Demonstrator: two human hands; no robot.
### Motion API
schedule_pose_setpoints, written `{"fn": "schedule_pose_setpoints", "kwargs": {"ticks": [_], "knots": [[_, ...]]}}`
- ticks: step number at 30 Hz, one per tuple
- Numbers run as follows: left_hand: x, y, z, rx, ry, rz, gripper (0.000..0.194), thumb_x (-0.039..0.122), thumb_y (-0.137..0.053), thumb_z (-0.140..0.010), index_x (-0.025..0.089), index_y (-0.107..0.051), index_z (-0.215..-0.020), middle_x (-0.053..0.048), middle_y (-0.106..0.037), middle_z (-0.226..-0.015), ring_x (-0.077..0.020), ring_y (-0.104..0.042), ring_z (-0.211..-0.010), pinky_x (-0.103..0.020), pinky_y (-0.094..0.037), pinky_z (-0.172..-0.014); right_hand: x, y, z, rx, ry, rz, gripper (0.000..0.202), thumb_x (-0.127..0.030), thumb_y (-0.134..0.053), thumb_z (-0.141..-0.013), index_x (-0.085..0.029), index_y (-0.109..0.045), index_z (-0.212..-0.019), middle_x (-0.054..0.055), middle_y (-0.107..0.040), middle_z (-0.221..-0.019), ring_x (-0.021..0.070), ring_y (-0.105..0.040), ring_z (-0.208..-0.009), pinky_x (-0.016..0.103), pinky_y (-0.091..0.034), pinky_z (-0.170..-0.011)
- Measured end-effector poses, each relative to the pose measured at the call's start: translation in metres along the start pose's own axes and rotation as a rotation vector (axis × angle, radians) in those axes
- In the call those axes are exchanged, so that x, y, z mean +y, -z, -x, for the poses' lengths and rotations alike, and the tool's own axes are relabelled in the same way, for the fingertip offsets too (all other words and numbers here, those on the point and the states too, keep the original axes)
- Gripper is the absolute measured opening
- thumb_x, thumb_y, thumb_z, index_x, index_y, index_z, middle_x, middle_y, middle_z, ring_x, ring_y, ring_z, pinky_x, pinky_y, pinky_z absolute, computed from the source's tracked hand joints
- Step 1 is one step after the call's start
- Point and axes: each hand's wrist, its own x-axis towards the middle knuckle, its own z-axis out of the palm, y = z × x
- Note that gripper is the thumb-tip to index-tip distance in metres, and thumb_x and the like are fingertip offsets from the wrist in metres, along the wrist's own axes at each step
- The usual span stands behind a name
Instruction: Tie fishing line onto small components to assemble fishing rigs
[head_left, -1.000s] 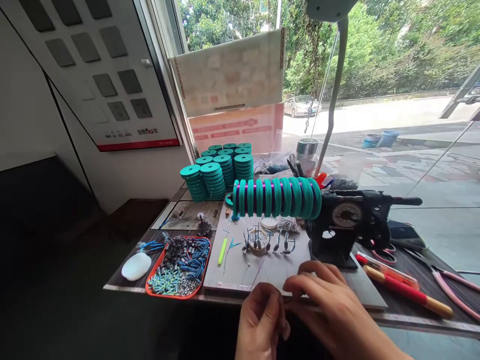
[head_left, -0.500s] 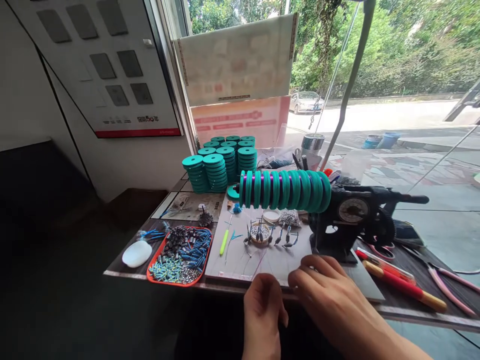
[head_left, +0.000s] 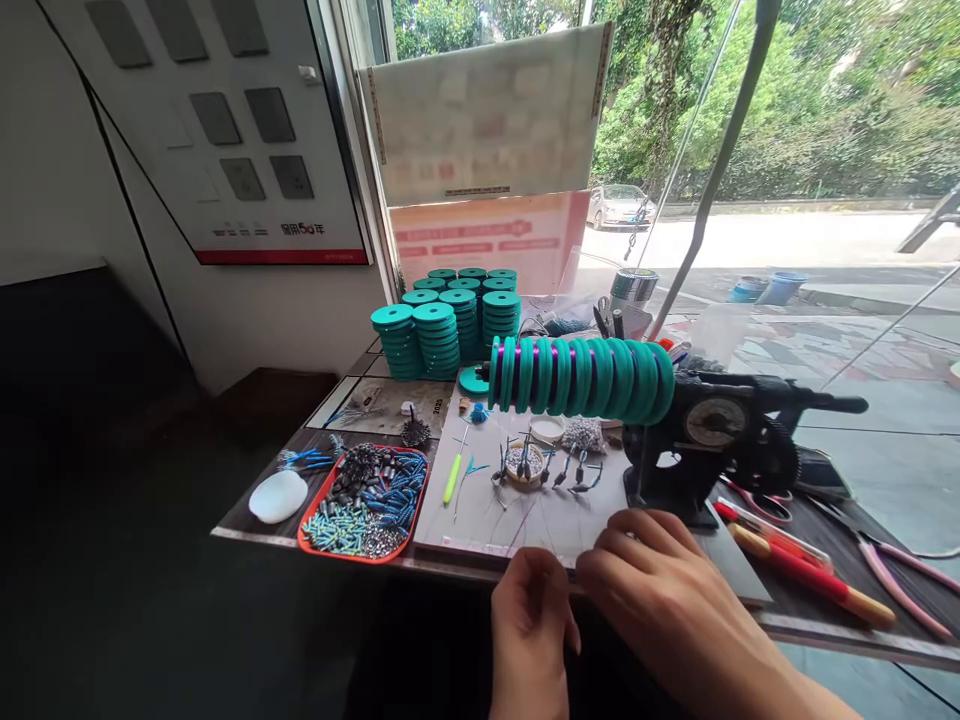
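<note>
My left hand [head_left: 531, 610] is pinched at the front edge of the white board [head_left: 442, 515]; anything between its fingertips is too fine to see. Close beside it on the right, my right hand [head_left: 660, 580] is curled closed, its fingertips turned down and hidden. Thin line [head_left: 520, 528] runs over the board just beyond both hands. Behind that lie several small dark rigs with short stems [head_left: 562, 472], standing around and beside a round dish of tiny beads [head_left: 523, 462]. A hand-cranked winder [head_left: 709, 430] carries a row of teal spools [head_left: 581, 378] above the board.
Left of the board are an orange-rimmed tray of small parts [head_left: 305, 535], a white dish [head_left: 277, 497] and a lime-handled needle tool [head_left: 452, 478]. Stacked teal spools [head_left: 436, 345] stand behind. To the right lie a red-and-wood handled tool [head_left: 817, 580] and pink-handled pliers [head_left: 896, 590].
The whole view has shifted slightly, so the bench appears a little further right. Both hands keep nearly the same pose and place at the board's edge.
</note>
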Motion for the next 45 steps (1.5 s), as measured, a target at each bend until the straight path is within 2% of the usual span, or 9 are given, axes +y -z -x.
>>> {"fn": "schedule_pose_setpoints", "kwargs": {"ticks": [6,13,22,31,35,37,40,43,45], "knots": [[0.005,0.002,0.001,-0.08,0.006,0.017,0.038,0.049,-0.071,-0.069,0.016,-0.054,-0.064,0.007,-0.042,-0.047,-0.0059,-0.035,-0.041,-0.018,-0.028,-0.042,0.001,0.001,0.002,-0.009,-0.002,-0.011,0.033,-0.021,-0.039,-0.094,-0.02,-0.051,-0.063,0.0,-0.054,-0.061,0.0182,-0.046,-0.067,0.03,-0.031,-0.068],[0.022,0.011,0.001,-0.297,0.177,0.06,0.031,0.039,-0.074,-0.07,0.014,-0.056,-0.065,-0.001,-0.057,-0.059,-0.0111,-0.051,-0.056,-0.024,-0.04,-0.059,0.003,0.01,-0.005,-0.131,0.008,-0.106,0.022,-0.008,-0.066,-0.076,-0.021,-0.054,-0.063,-0.002,-0.057,-0.065,0.0172,-0.05,-0.069,0.029,-0.036,-0.067],[0.027,0.016,-0.003,-0.415,0.243,0.065,0.03,0.037,-0.073,-0.072,0.014,-0.055,-0.066,0.0,-0.056,-0.059,-0.0109,-0.05,-0.057,-0.024,-0.039,-0.06,0.001,0.014,-0.012,-0.198,0.071,-0.108,0.024,-0.003,-0.064,-0.074,-0.021,-0.054,-0.062,-0.002,-0.062,-0.066,0.0203,-0.057,-0.08,0.034,-0.044,-0.077],[0.03,0.012,-0.004,-0.352,0.287,0.135,0.033,0.033,-0.08,-0.064,0.014,-0.054,-0.057,0.001,-0.054,-0.051,-0.0086,-0.047,-0.05,-0.021,-0.037,-0.053,0.006,0.009,-0.006,-0.132,0.083,-0.074,0.02,-0.01,-0.061,-0.08,-0.02,-0.054,-0.064,-0.002,-0.063,-0.068,0.0193,-0.059,-0.081,0.034,-0.046,-0.077],[0.027,0.013,-0.003,-0.333,0.306,0.213,0.029,0.029,-0.079,-0.065,0.013,-0.057,-0.058,0.001,-0.056,-0.052,-0.0077,-0.049,-0.05,-0.02,-0.038,-0.052,0.005,0.006,0.008,0.125,0.094,-0.067,0.015,-0.012,-0.049,-0.088,-0.021,-0.06,-0.081,0.003,-0.067,-0.094,0.0212,-0.057,-0.101,0.038,-0.041,-0.091],[0.025,0.013,-0.002,-0.3,0.328,0.26,0.025,0.026,-0.081,-0.063,0.013,-0.06,-0.063,0.001,-0.057,-0.053,-0.0076,-0.05,-0.05,-0.019,-0.039,-0.052,0.003,0.003,0.017,0.218,-0.01,-0.142,0.015,-0.013,-0.049,-0.087,-0.021,-0.06,-0.082,0.004,-0.067,-0.092,0.0191,-0.059,-0.093,0.032,-0.046,-0.082],[0.022,0.014,0.001,-0.235,0.349,0.323,0.03,0.024,-0.084,-0.058,0.014,-0.064,-0.079,0.002,-0.06,-0.053,-0.0082,-0.054,-0.05,-0.019,-0.041,-0.051,-0.001,-0.003,0.027,0.074,-0.354,-0.548,0.014,-0.023,-0.054,-0.085,-0.02,-0.06,-0.073,0.001,-0.064,-0.071,0.0148,-0.061,-0.067,0.023,-0.048,-0.059],[0.02,0.014,0.004,-0.203,0.369,0.346,0.039,0.023,-0.086,-0.056,0.016,-0.063,-0.086,0.002,-0.061,-0.052,-0.0088,-0.056,-0.049,-0.018,-0.043,-0.05,-0.005,-0.013,0.028,-0.079,-0.696,-1.046,0.021,-0.039,-0.061,-0.079,-0.019,-0.065,-0.076,0.001,-0.067,-0.07,0.0176,-0.063,-0.07,0.027,-0.049,-0.066],[0.019,0.014,0.005,-0.201,0.389,0.352,0.041,0.024,-0.086,-0.055,0.016,-0.062,-0.087,0.002,-0.062,-0.052,-0.0089,-0.057,-0.048,-0.018,-0.043,-0.049,-0.007,-0.019,0.026,-0.102,-0.799,-1.292,0.027,-0.044,-0.065,-0.075,-0.018,-0.067,-0.081,0.002,-0.066,-0.07,0.018,-0.062,-0.07,0.029,-0.048,-0.068]]}}
